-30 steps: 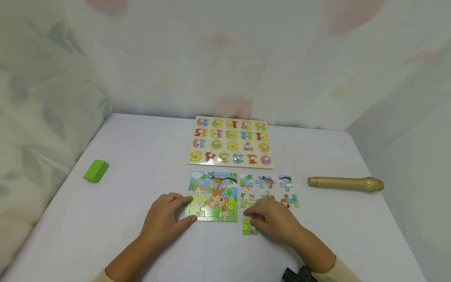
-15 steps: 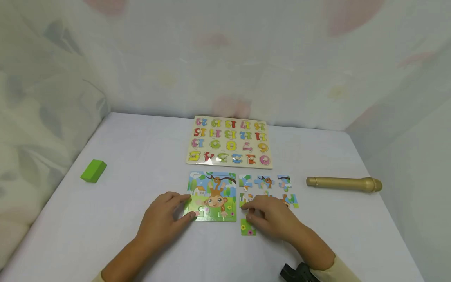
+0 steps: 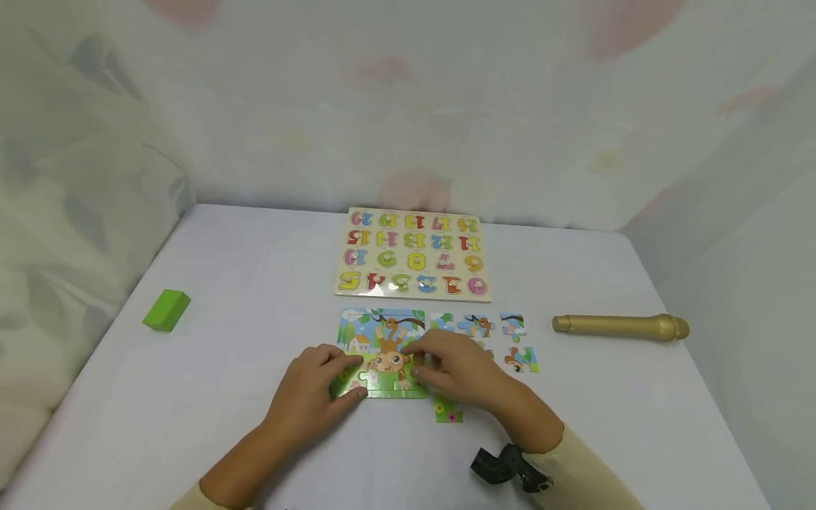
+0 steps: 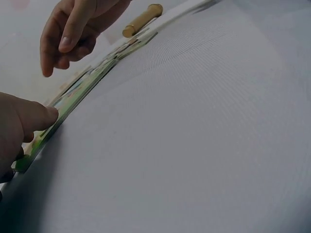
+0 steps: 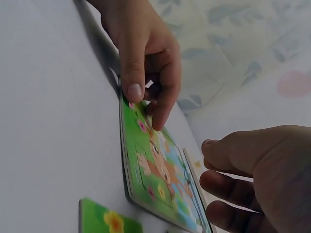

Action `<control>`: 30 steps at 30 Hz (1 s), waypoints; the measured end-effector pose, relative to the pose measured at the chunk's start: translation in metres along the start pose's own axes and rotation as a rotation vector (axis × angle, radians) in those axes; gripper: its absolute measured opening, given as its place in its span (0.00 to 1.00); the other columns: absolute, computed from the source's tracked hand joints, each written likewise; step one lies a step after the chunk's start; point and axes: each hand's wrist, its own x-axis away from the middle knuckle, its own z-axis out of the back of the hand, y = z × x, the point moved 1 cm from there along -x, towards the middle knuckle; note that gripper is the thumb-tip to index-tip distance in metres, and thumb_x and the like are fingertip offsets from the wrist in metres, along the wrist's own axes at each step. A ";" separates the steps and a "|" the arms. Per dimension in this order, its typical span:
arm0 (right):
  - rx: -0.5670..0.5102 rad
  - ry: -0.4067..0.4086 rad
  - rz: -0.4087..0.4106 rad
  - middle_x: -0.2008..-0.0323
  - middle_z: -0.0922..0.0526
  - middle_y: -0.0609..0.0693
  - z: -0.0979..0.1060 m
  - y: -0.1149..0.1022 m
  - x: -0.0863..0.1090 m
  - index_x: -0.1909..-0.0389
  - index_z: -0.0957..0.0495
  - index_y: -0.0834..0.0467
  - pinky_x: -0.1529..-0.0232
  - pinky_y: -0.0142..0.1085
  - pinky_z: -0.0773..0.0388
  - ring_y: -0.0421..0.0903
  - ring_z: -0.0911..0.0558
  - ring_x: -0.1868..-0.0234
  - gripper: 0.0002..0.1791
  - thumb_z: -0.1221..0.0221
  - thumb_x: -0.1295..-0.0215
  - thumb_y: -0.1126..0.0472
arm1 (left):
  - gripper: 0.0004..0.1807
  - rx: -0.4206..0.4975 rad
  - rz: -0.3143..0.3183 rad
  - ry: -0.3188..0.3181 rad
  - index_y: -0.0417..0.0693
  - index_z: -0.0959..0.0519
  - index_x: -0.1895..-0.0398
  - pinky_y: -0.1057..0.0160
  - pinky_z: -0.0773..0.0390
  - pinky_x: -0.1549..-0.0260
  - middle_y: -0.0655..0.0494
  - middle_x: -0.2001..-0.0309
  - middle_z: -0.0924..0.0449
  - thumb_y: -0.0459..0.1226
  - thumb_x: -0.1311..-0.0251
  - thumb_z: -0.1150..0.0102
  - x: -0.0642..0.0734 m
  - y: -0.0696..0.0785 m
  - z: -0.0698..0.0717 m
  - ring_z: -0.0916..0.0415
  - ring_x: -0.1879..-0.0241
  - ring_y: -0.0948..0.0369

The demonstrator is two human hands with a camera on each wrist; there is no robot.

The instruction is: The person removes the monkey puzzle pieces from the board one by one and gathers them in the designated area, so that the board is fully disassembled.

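Note:
A monkey jigsaw board (image 3: pixel 387 343) lies flat in the middle of the head view. My left hand (image 3: pixel 312 389) rests at its left end, with thumb and index finger spread over the surface. In the right wrist view, the left thumb (image 5: pixel 134 90) sits at the near rim. My right hand (image 3: pixel 462 368) hovers over the board's right side, fingers bent, tips apart, nothing visible between them. Loose jigsaw pieces lie to the right, among them a tree-branch piece (image 3: pixel 513 326), a monkey-face piece (image 3: pixel 523 359) and a flower piece (image 3: pixel 448 412). The right hand partly hides others.
Behind the jigsaw lies a number puzzle board (image 3: pixel 414 255), its numerals upside down from here. A gold toy microphone (image 3: pixel 618 326) is at the right, and a green block (image 3: pixel 167 310) at the left. A black device (image 3: pixel 510 467) hangs at the right wrist.
My right hand has moved left and away from me, from the loose pieces to above the monkey board. The left fingertips have shifted slightly right, further onto the board.

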 end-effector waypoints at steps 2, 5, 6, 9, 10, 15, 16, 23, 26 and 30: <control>0.012 -0.024 -0.002 0.56 0.15 0.44 -0.003 -0.002 -0.006 0.41 0.14 0.52 0.63 0.34 0.25 0.38 0.24 0.66 0.17 0.32 0.29 0.59 | 0.25 -0.001 -0.007 0.006 0.54 0.11 0.46 0.58 0.28 0.61 0.60 0.54 0.19 0.49 0.48 0.18 -0.001 -0.001 0.000 0.27 0.59 0.60; 0.046 -0.061 -0.011 0.54 0.14 0.44 -0.007 -0.005 -0.015 0.38 0.15 0.52 0.59 0.36 0.25 0.41 0.23 0.61 0.20 0.32 0.29 0.57 | 0.25 -0.005 -0.016 0.011 0.55 0.10 0.47 0.57 0.28 0.62 0.60 0.54 0.19 0.49 0.48 0.18 -0.001 -0.002 -0.001 0.27 0.59 0.60; 0.059 -0.075 -0.017 0.53 0.15 0.44 -0.009 -0.006 -0.018 0.37 0.15 0.52 0.59 0.36 0.25 0.42 0.22 0.60 0.20 0.32 0.29 0.57 | 0.25 -0.007 -0.018 0.011 0.55 0.10 0.47 0.58 0.28 0.62 0.60 0.54 0.19 0.49 0.48 0.18 -0.001 -0.002 -0.001 0.27 0.59 0.60; 0.124 -0.115 -0.025 0.52 0.16 0.44 -0.015 -0.008 -0.025 0.35 0.15 0.50 0.56 0.36 0.25 0.41 0.22 0.56 0.23 0.33 0.30 0.55 | 0.25 -0.009 -0.017 0.012 0.55 0.10 0.47 0.57 0.28 0.62 0.60 0.54 0.19 0.49 0.49 0.18 0.000 -0.003 -0.002 0.26 0.59 0.60; 0.147 -0.124 -0.026 0.51 0.16 0.44 -0.017 -0.008 -0.027 0.35 0.16 0.50 0.56 0.36 0.24 0.40 0.22 0.56 0.23 0.33 0.30 0.54 | 0.25 -0.008 -0.015 0.011 0.55 0.10 0.46 0.57 0.27 0.61 0.60 0.54 0.19 0.50 0.48 0.18 0.000 -0.004 -0.003 0.26 0.59 0.60; 0.259 -0.151 -0.004 0.49 0.18 0.43 -0.026 -0.011 -0.031 0.35 0.15 0.48 0.53 0.35 0.25 0.39 0.23 0.53 0.25 0.29 0.32 0.51 | 0.25 -0.003 -0.003 0.009 0.56 0.11 0.45 0.56 0.27 0.59 0.61 0.53 0.19 0.50 0.47 0.18 0.000 -0.005 -0.006 0.26 0.58 0.60; 0.270 -0.156 0.003 0.50 0.18 0.42 -0.028 -0.012 -0.031 0.36 0.15 0.48 0.54 0.34 0.25 0.39 0.23 0.54 0.24 0.28 0.33 0.52 | 0.25 -0.002 -0.003 0.009 0.56 0.11 0.45 0.56 0.27 0.59 0.61 0.53 0.19 0.50 0.47 0.18 0.000 -0.006 -0.006 0.26 0.57 0.60; 0.292 -0.156 0.019 0.55 0.18 0.39 -0.035 -0.014 -0.031 0.40 0.13 0.46 0.57 0.32 0.30 0.37 0.27 0.58 0.21 0.28 0.34 0.55 | 0.25 0.006 -0.010 0.021 0.55 0.11 0.46 0.56 0.28 0.60 0.62 0.55 0.20 0.49 0.48 0.17 0.001 -0.005 -0.008 0.27 0.57 0.61; 0.286 -0.157 0.006 0.54 0.18 0.39 -0.035 -0.016 -0.031 0.40 0.13 0.45 0.55 0.34 0.29 0.37 0.26 0.57 0.21 0.28 0.34 0.55 | 0.25 0.009 -0.007 0.029 0.55 0.10 0.47 0.57 0.29 0.61 0.63 0.55 0.20 0.49 0.48 0.17 0.001 -0.005 -0.008 0.28 0.58 0.62; 0.275 -0.151 0.001 0.55 0.17 0.39 -0.034 -0.016 -0.032 0.41 0.12 0.46 0.56 0.34 0.29 0.37 0.26 0.57 0.20 0.29 0.34 0.55 | 0.25 0.011 -0.004 0.035 0.54 0.10 0.47 0.57 0.29 0.61 0.63 0.56 0.20 0.48 0.50 0.17 0.001 -0.005 -0.008 0.28 0.58 0.61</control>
